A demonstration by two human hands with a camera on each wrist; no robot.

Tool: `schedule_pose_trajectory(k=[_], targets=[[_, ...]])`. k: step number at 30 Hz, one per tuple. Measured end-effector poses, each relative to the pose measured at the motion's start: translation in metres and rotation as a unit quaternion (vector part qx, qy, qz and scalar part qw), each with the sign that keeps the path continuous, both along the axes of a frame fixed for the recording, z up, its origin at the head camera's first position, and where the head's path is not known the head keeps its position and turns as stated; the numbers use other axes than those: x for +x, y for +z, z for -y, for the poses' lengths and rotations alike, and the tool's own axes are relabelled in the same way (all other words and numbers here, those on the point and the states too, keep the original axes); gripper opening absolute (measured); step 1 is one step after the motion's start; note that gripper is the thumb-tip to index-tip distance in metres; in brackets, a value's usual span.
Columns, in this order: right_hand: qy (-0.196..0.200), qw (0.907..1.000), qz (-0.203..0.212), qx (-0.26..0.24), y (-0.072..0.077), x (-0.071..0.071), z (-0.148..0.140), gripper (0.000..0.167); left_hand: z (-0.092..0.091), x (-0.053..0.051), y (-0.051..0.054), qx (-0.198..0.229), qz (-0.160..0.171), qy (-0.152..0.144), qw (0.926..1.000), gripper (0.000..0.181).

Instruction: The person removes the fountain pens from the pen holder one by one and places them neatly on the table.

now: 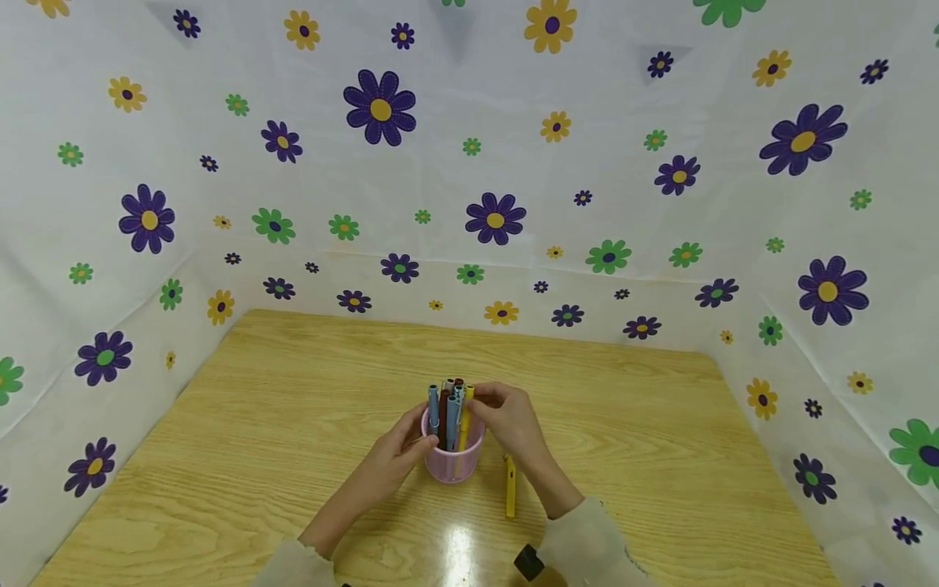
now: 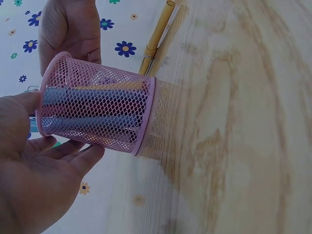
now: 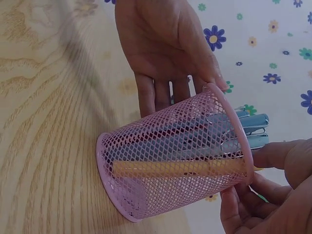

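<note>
A pink mesh cup [image 1: 451, 469] stands upright on the table, holding several blue, dark and yellow pens. My left hand [image 1: 396, 456] grips its left side, thumb at the rim and fingers along the mesh [image 2: 97, 109]. At the cup's right rim, my right hand [image 1: 513, 420] pinches the top of a yellow pen [image 1: 469, 393], whose lower part [image 3: 180, 168] shows through the mesh. The right fingertips are partly hidden behind the rim in the right wrist view. Another yellow pen [image 1: 510, 489] lies on the table, right of the cup.
The wood-grain table [image 1: 293, 391] is bordered at the back and sides by white cloth [image 1: 440, 179] with flower prints. A small black object [image 1: 528, 562] shows beside the right sleeve [image 1: 594, 546].
</note>
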State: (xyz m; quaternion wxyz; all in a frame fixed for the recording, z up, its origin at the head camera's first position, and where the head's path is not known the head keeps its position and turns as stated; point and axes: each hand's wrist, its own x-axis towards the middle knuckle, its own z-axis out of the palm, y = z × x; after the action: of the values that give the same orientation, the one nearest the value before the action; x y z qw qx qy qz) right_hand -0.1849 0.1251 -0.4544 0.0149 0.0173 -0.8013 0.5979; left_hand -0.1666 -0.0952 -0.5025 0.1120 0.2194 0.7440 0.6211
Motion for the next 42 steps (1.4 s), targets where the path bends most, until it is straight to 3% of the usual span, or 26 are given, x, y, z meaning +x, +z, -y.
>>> schedule_pose_trajectory(k=[17, 33, 42], targets=[[-0.005, 0.9999, 0.002, 0.014, -0.006, -0.001, 0.001, 0.018, -0.001, 0.0, -0.003, -0.001, -0.009, 0.004, 1.0, 0.063], [-0.037, 0.999, -0.017, 0.02, 0.005, 0.002, -0.001, 0.018, 0.0, 0.0, -0.003, -0.002, -0.01, 0.003, 0.9999, 0.062], [-0.049, 0.9983, -0.021, -0.023, 0.015, 0.003, -0.004, 0.02, 0.0, 0.0, -0.002, -0.003, -0.013, -0.002, 0.9999, 0.062]])
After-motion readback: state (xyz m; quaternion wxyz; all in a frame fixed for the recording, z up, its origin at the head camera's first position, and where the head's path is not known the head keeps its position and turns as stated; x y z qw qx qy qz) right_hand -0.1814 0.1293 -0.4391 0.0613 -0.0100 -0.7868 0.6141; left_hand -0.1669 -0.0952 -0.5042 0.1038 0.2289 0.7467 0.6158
